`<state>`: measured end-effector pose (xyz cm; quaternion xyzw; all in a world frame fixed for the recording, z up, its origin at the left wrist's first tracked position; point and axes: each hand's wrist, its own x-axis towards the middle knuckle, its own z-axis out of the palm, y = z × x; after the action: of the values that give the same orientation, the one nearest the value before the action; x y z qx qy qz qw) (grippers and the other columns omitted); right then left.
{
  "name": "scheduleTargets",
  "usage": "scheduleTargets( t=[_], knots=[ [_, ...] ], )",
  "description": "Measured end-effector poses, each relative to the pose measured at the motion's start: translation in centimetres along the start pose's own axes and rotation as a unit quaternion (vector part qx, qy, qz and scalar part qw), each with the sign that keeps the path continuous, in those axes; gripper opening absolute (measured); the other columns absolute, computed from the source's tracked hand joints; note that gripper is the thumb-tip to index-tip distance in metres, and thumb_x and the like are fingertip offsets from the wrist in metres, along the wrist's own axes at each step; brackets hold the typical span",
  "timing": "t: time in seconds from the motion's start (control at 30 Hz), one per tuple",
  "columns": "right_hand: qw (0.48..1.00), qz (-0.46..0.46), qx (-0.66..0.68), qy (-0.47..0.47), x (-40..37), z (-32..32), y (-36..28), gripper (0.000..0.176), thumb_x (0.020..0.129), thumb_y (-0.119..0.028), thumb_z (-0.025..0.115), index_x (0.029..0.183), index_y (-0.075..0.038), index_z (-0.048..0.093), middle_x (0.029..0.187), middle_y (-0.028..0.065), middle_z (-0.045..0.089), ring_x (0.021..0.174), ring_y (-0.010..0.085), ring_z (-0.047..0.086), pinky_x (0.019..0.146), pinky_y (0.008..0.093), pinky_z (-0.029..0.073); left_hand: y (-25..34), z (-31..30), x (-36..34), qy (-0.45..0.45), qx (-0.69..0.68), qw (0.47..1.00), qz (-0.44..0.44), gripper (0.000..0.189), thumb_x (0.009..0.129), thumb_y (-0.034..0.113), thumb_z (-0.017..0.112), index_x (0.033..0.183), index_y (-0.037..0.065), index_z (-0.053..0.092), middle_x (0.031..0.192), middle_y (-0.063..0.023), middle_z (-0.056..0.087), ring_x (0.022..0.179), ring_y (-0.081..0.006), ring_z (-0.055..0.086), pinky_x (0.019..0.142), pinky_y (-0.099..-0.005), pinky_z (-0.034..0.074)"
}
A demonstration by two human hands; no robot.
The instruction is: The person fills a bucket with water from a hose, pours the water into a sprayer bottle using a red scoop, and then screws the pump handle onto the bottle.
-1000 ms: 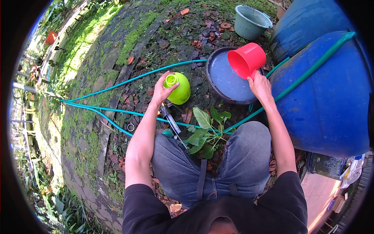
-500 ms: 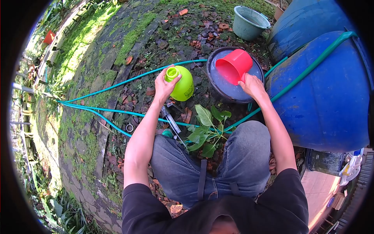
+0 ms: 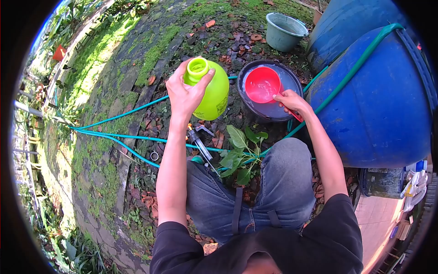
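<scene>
A lime-green bottle [image 3: 213, 93] with an uncapped round mouth is gripped near its neck by my left hand [image 3: 185, 91], fingers wrapped round it. My right hand [image 3: 294, 101] holds the handle of a red dipper [image 3: 263, 85], which sits upright with some liquid in its bottom. Beneath the dipper stands a dark bucket [image 3: 244, 98] of cloudy water. Below the bottle, a spray pump head [image 3: 200, 145] with a tube lies on the ground beside a green hose [image 3: 132, 136].
Leafy cuttings [image 3: 239, 155] lie between my knees. A blue barrel [image 3: 369, 100] stands at the right, with a second one behind it. A grey-green bucket [image 3: 285, 33] is at the back. Mossy paving [image 3: 100, 173] stretches left, and a small ring [image 3: 154, 156] lies there.
The dipper has gone from tilted to upright and shifted slightly left over the bucket. My left hand has raised the bottle, which looks larger.
</scene>
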<state>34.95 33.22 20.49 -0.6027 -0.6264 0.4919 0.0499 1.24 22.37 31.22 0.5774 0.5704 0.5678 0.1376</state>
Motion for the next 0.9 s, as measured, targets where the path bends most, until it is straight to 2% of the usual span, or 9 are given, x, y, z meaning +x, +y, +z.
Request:
scheduleTargets(
  t=[0.03,0.07,0.13,0.27,0.4,0.5,0.67,0.77,0.9],
  knots=[
    [0.999,0.024,0.042,-0.015,-0.5,-0.3,-0.2,0.046,0.097,-0.042,0.065,0.072,-0.004,0.057,0.059,0.0035,0.057,0.046,0.0110,0.054,0.041,0.0295,0.042,1.5,0.1,0.5,0.006,-0.010,1.000,-0.008,0.042,0.083,0.020,0.083,0.117,-0.001,0.070,0.100,-0.0087,0.076,0.092,-0.0151,0.072,0.087,-0.0313,0.055],
    [0.994,0.016,0.111,-0.011,-0.7,-0.3,0.1,0.041,0.099,-0.041,0.062,0.078,-0.006,0.058,0.064,-0.0009,0.056,0.046,0.0069,0.050,0.040,0.0253,0.039,3.0,0.2,0.9,0.012,-0.019,1.000,-0.017,0.041,0.081,0.021,0.084,0.113,-0.001,0.071,0.097,-0.0092,0.076,0.090,-0.0150,0.072,0.085,-0.0313,0.056],
    [0.983,0.025,0.179,-0.026,-1.8,-1.0,-0.3,0.038,0.101,-0.039,0.061,0.081,-0.007,0.058,0.067,-0.0028,0.056,0.047,0.0054,0.048,0.040,0.0236,0.037,4.5,0.7,1.7,0.026,-0.041,0.998,-0.027,0.039,0.079,0.024,0.084,0.107,0.000,0.072,0.094,-0.0093,0.077,0.085,-0.0145,0.073,0.081,-0.0312,0.057],
    [0.967,0.024,0.251,-0.032,-3.5,-2.8,-1.2,0.032,0.103,-0.036,0.058,0.085,-0.009,0.058,0.070,-0.0043,0.055,0.048,0.0034,0.045,0.039,0.0216,0.036,5.9,2.9,2.9,0.014,-0.083,0.996,-0.030,0.039,0.079,0.024,0.085,0.106,-0.001,0.073,0.093,-0.0093,0.077,0.084,-0.0146,0.073,0.079,-0.0312,0.057],
    [0.962,0.004,0.270,-0.031,-6.0,-5.5,-3.1,0.030,0.104,-0.033,0.056,0.086,-0.009,0.057,0.070,-0.0043,0.054,0.048,0.0023,0.045,0.039,0.0202,0.036,5.8,6.2,3.3,-0.006,-0.095,0.995,-0.013,0.040,0.082,0.022,0.084,0.110,-0.003,0.071,0.095,-0.0088,0.076,0.084,-0.0144,0.072,0.078,-0.0302,0.058],
    [0.960,0.000,0.278,-0.019,-7.6,-7.5,-4.4,0.027,0.105,-0.031,0.055,0.097,-0.006,0.059,0.070,-0.0038,0.054,0.047,0.0017,0.043,0.037,0.0186,0.035,4.9,8.6,3.4,-0.003,-0.071,0.997,0.009,0.040,0.081,0.022,0.084,0.109,-0.002,0.072,0.094,-0.0090,0.076,0.084,-0.0141,0.072,0.079,-0.0303,0.058],
    [0.959,-0.024,0.282,-0.014,-10.2,-10.1,-6.7,0.024,0.103,-0.027,0.057,0.089,-0.007,0.058,0.072,-0.0033,0.055,0.048,0.0018,0.045,0.039,0.0194,0.037,3.1,11.1,3.5,0.009,-0.060,0.998,0.010,0.043,0.074,0.028,0.087,0.105,0.001,0.073,0.093,-0.0136,0.076,0.088,-0.0240,0.075,0.082,-0.0360,0.057],
    [0.963,-0.042,0.268,-0.004,-11.3,-10.7,-8.1,0.030,0.104,-0.031,0.056,0.085,-0.007,0.056,0.069,-0.0046,0.053,0.047,0.0008,0.044,0.038,0.0179,0.036,3.3,10.8,4.1,-0.034,-0.029,0.999,0.006,0.045,0.078,0.030,0.085,0.109,0.001,0.073,0.094,-0.0116,0.077,0.086,-0.0182,0.074,0.080,-0.0329,0.057],
    [0.966,-0.066,0.251,0.006,-12.3,-11.6,-10.0,0.033,0.103,-0.032,0.058,0.081,-0.008,0.055,0.068,-0.0047,0.052,0.047,0.0008,0.045,0.038,0.0183,0.036,2.3,11.4,4.7,-0.040,-0.030,0.999,0.005,0.046,0.078,0.032,0.085,0.109,0.001,0.073,0.095,-0.0120,0.077,0.088,-0.0190,0.075,0.081,-0.0334,0.057]
  ],
)
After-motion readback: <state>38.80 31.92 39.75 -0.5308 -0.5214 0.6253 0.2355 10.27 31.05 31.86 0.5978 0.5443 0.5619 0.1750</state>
